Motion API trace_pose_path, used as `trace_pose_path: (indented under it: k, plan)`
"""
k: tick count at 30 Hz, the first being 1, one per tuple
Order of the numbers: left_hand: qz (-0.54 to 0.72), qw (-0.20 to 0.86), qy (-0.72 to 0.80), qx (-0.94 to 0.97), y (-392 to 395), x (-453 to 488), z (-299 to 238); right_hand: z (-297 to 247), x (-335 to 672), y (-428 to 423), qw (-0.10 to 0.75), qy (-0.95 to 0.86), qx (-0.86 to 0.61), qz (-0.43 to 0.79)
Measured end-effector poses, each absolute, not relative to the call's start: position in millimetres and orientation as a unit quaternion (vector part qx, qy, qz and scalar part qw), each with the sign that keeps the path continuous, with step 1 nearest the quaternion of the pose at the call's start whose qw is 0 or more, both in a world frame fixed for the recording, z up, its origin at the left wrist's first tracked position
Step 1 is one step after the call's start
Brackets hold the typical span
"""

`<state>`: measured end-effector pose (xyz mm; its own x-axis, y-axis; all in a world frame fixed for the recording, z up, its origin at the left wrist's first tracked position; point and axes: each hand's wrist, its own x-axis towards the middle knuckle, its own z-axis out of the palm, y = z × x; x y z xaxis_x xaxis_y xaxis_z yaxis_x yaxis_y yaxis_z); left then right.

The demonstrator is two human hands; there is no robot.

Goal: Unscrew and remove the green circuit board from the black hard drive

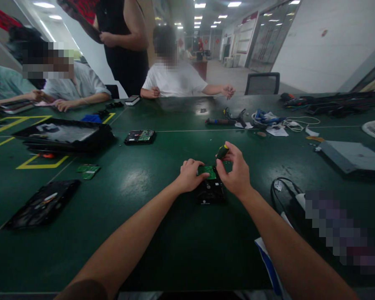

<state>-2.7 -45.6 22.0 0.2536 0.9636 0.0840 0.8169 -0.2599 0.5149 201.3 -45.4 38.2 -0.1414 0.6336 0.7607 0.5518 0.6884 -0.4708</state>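
A black hard drive with a green circuit board at its far end lies on the green table in front of me. My left hand grips its left side, thumb toward the board and fingers along the far left edge. In my right hand is a screwdriver with a dark green and yellow handle, pinched between the fingers and tilted. Its tip is hidden behind the fingers, over the drive's far right corner, so I cannot see whether it touches a screw.
Another hard drive lies farther left, near black trays. Loose green boards and a black panel are at left. A grey metal case and a cable lie right. Several people are across the table.
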Motion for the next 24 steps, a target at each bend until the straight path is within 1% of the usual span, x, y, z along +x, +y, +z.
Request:
trace_pose_path:
  k: [6, 16, 24]
  plan:
    - [0.195, 0.187, 0.576, 0.772, -45.1, -3.0, 21.3, 44.0, 201.2, -47.8, 0.523, -0.754, -0.399, 0.003]
    - [0.193, 0.190, 0.577, 0.770, -45.3, -2.9, 21.3, 43.1, 201.6, -46.7, 0.535, -0.744, -0.399, 0.017]
    - [0.198, 0.186, 0.577, 0.770, -44.4, -2.5, 18.8, 41.9, 200.3, -46.4, 0.528, -0.756, -0.386, 0.037]
